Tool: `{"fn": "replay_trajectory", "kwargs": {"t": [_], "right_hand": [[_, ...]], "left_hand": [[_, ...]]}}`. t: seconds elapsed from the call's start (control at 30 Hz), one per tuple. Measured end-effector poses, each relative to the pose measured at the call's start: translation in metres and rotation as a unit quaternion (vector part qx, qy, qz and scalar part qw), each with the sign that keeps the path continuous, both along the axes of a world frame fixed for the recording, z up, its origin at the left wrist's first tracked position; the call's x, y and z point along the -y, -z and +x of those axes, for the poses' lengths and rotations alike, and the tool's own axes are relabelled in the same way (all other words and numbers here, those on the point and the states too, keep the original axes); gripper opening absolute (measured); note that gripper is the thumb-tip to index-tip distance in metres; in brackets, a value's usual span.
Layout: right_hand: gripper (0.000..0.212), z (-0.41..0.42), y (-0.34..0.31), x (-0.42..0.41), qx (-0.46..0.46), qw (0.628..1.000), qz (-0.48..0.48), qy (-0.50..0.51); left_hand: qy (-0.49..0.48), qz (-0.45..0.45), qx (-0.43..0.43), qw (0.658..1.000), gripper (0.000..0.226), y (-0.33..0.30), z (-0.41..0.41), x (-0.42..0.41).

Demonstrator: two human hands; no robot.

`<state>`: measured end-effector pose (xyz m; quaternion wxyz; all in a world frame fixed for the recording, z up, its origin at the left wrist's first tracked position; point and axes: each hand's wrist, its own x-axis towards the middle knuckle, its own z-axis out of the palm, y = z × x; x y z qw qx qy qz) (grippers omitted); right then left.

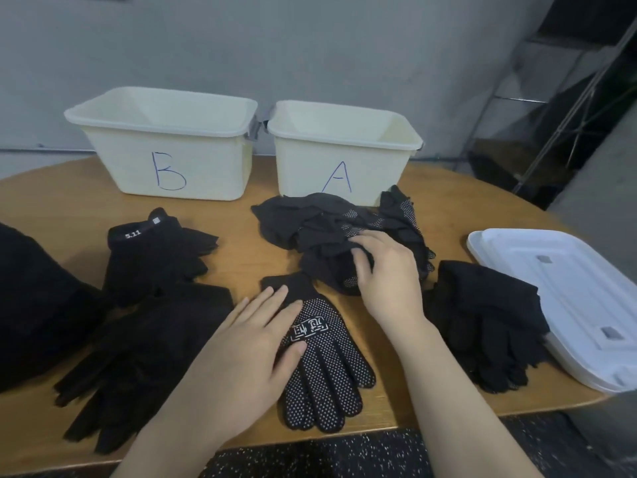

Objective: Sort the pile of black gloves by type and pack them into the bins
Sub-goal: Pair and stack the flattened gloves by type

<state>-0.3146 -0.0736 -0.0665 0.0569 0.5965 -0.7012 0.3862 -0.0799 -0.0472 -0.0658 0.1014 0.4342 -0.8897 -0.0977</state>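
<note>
A black glove with white grip dots lies flat near the table's front edge, fingers toward me. My left hand rests flat on its cuff and palm, fingers straight. Behind it is a tangled pile of dotted black gloves; my right hand grips a fold of that pile with curled fingers. Plain black gloves lie at the left: one marked 5.11 and a larger stack. Another plain black stack sits at the right. Two cream bins stand at the back, bin B and bin A; both look empty.
A white plastic lid lies at the right end of the wooden table. Dark cloth covers the far left edge. A metal rack stands beyond the table at the right.
</note>
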Motion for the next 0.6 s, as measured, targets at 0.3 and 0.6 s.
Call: {"fn": "replay_trajectory", "kwargs": {"t": [0.3, 0.6], "right_hand": [[0.020, 0.004, -0.015, -0.010, 0.043, 0.996, -0.077, -0.005], [0.018, 0.000, -0.018, -0.012, 0.056, 0.997, -0.042, -0.014]], "left_hand": [[-0.005, 0.010, -0.006, 1.000, 0.085, -0.001, -0.001, 0.000], [-0.022, -0.029, -0.002, 0.999, 0.063, 0.000, 0.006, -0.004]]}}
